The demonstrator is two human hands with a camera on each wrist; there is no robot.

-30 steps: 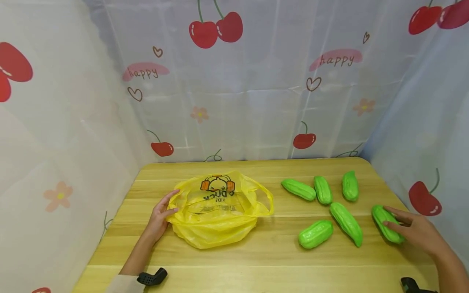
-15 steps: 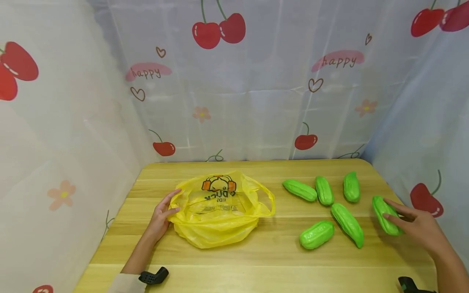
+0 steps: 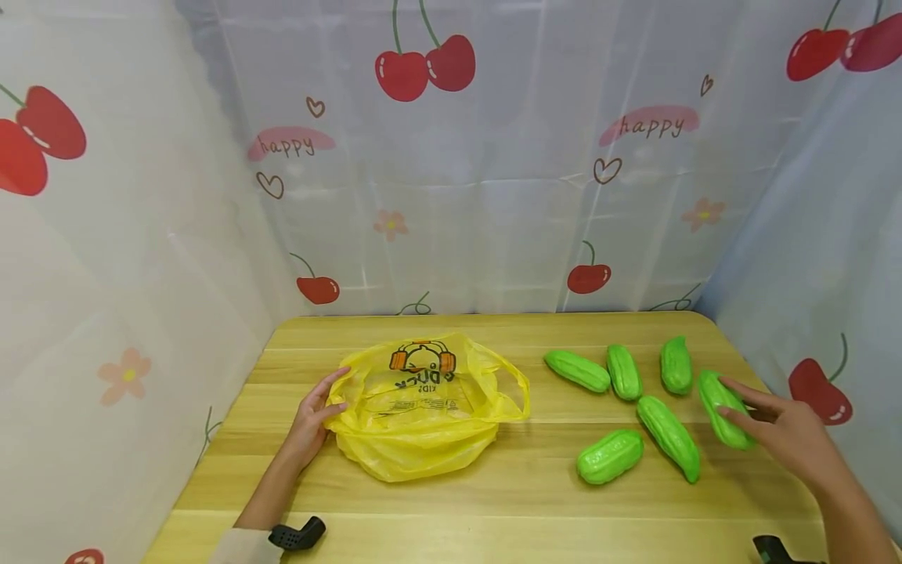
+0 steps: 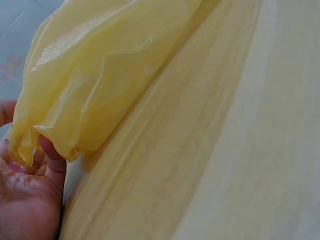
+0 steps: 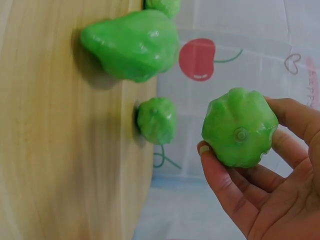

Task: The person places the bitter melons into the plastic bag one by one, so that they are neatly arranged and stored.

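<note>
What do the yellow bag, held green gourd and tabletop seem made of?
Yellow bag: thin, glossy plastic film, by its creases and translucency.
Held green gourd: probably moulded plastic or coated foam, semi-gloss, by its uniform color and soft highlights; which one stays open.
Tabletop: wood or wood-look laminate, satin, by its banded grain.

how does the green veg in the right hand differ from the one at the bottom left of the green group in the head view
The held vegetable is gripped by the right hand, off the table; the bottom-left vegetable lies on it, untouched. In the head view, the held vegetable slants down to the right, the bottom-left vegetable up to the right. Both are bright green and ridged.
</note>
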